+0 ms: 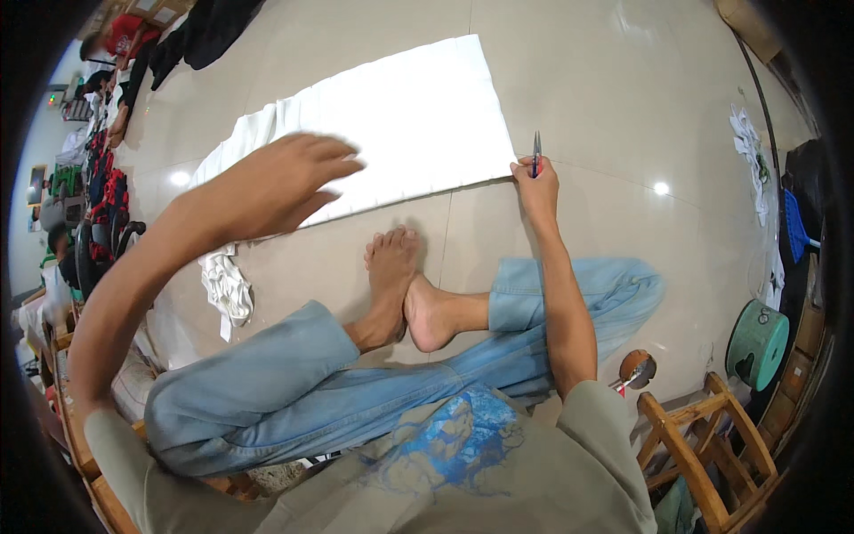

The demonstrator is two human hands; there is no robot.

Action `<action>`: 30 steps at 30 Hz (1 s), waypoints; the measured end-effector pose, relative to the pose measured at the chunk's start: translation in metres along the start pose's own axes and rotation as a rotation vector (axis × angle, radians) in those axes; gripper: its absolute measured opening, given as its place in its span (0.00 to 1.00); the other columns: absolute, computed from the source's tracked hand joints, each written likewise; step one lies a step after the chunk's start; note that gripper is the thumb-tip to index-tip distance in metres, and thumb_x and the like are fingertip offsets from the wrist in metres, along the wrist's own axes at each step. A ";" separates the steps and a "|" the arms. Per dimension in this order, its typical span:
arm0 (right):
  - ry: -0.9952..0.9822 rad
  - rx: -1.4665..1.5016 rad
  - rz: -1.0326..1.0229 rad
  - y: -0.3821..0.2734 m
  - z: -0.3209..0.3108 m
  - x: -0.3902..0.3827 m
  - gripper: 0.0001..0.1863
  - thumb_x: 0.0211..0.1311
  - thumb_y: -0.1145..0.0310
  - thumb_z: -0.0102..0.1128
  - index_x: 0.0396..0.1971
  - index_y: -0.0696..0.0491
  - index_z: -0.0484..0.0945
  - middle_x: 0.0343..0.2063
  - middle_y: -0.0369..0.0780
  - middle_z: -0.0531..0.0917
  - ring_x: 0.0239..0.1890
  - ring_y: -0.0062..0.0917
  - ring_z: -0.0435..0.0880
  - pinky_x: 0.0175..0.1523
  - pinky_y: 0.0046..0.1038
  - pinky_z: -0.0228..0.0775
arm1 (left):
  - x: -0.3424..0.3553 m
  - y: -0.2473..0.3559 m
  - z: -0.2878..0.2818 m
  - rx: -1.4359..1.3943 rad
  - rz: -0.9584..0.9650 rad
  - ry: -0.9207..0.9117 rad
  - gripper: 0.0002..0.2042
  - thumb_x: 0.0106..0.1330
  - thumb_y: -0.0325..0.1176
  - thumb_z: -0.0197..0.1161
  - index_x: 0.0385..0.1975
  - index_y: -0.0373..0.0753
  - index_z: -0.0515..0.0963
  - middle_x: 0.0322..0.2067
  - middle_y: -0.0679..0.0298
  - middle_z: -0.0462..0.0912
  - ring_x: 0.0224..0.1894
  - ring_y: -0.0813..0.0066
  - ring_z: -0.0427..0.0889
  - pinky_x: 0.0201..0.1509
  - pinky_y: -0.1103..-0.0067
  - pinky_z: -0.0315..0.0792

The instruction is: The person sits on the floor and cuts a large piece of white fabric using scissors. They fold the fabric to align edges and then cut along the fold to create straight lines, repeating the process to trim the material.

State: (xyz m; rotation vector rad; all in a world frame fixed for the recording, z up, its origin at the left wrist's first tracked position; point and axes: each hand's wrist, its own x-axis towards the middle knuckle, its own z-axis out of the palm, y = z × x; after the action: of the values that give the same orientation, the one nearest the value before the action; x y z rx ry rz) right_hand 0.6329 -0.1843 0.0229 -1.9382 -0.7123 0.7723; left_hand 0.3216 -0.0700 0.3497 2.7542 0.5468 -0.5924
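While white cloth [400, 125] lies smooth, rippled at left, on glossy floor [614, 214] | right hand [539, 182] pinches cloth corner, clasping pointed scissors [536, 149] | left hand [289, 178] hovers loose above

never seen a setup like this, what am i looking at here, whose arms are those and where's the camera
There is no machine here: these are a person's own bare arms. The single picture comes from a wide fisheye camera worn on the head and looking down, so edges bend and the rim is dark. You see the wearer's jeans and bare feet on a shiny tiled floor. A large white cloth is spread there, with a crumpled white piece near its left end. The right hand holds small snips, blades pointing away from the wearer, at the cloth's near right corner. The left hand is open over the cloth; whether it touches is unclear.
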 end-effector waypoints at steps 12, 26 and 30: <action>-0.003 0.122 -0.042 -0.041 -0.030 0.022 0.24 0.63 0.65 0.70 0.55 0.57 0.72 0.31 0.42 0.86 0.35 0.26 0.83 0.44 0.31 0.74 | 0.361 -0.025 0.114 -0.556 0.213 -0.365 0.33 0.54 0.39 0.75 0.62 0.35 0.76 0.58 0.51 0.81 0.67 0.54 0.75 0.72 0.66 0.65; -0.322 0.372 0.338 -0.027 -0.060 0.003 0.26 0.80 0.46 0.47 0.47 0.55 0.83 0.19 0.25 0.65 0.18 0.09 0.61 0.22 0.17 0.51 | 0.396 -0.049 0.104 -0.864 0.142 -0.603 0.16 0.59 0.45 0.77 0.42 0.42 0.90 0.30 0.70 0.88 0.32 0.79 0.82 0.37 0.78 0.74; -0.337 0.441 0.516 -0.038 -0.044 -0.012 0.26 0.76 0.44 0.54 0.46 0.54 0.86 0.19 0.26 0.67 0.18 0.09 0.61 0.23 0.16 0.50 | 0.393 -0.048 0.104 -0.859 0.095 -0.568 0.17 0.58 0.46 0.78 0.40 0.42 0.90 0.27 0.69 0.88 0.27 0.80 0.82 0.31 0.79 0.73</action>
State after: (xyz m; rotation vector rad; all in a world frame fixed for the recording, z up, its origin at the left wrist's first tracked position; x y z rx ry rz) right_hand 0.6520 -0.1999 0.0764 -1.6047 -0.1902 1.4638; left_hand 0.5987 0.0569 0.0772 1.7005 0.3944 -0.8273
